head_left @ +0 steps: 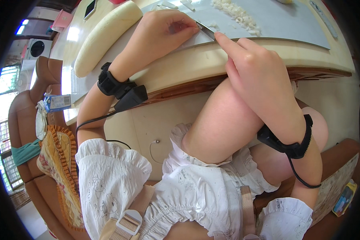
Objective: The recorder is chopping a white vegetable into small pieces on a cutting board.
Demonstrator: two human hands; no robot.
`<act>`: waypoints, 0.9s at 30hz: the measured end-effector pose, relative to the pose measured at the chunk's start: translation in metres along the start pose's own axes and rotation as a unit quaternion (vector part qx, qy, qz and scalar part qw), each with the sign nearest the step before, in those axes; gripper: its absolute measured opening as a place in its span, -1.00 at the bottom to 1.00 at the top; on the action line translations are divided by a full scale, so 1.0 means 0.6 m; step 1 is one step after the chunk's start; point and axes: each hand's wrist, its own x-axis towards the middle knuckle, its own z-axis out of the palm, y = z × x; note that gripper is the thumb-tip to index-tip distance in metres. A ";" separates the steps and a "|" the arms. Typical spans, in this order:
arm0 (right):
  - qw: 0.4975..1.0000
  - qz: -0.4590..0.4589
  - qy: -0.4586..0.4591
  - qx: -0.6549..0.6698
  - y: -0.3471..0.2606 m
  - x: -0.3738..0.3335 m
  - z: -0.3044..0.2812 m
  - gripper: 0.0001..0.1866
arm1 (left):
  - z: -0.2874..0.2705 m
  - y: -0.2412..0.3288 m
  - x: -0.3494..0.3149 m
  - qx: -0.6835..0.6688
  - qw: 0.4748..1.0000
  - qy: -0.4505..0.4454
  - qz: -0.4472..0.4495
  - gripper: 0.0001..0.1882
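Note:
A knife (205, 31) with a short metal blade lies low over the near edge of a grey-white cutting mat (292, 24). My right hand (256, 64) is closed on it, index finger stretched along the blade; the handle is hidden by the hand. Beside the blade's far-left end, my left hand (164, 34) is closed in a pinch, and what its fingertips hold is too small to make out. Finely chopped white pieces (240, 18) form a row on the mat. Several pale slices (187, 5) lie farther back. To the left rests a long, thick, pale vegetable (108, 38), like a peeled daikon.
A phone (90, 9) lies at the table's far left, and a slim grey tool (324, 18) at the far right. The table's wooden edge (180, 89) runs above my legs. A blue-and-white carton (58, 103) is by the brown sofa (24, 116) on the left.

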 end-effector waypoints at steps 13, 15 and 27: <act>0.987 0.002 0.083 0.134 0.017 -0.004 0.011 -0.54 | 0.001 0.008 -0.001 0.002 1.000 -0.002 -0.017 -0.86; 0.990 0.012 0.049 0.135 0.010 -0.008 -0.001 -0.54 | 0.001 0.006 0.000 -0.007 1.000 -0.002 -0.012 -0.87; 0.987 -0.004 0.042 0.155 0.017 -0.001 0.002 -0.54 | -0.001 0.005 -0.002 -0.017 1.000 0.004 -0.004 -0.86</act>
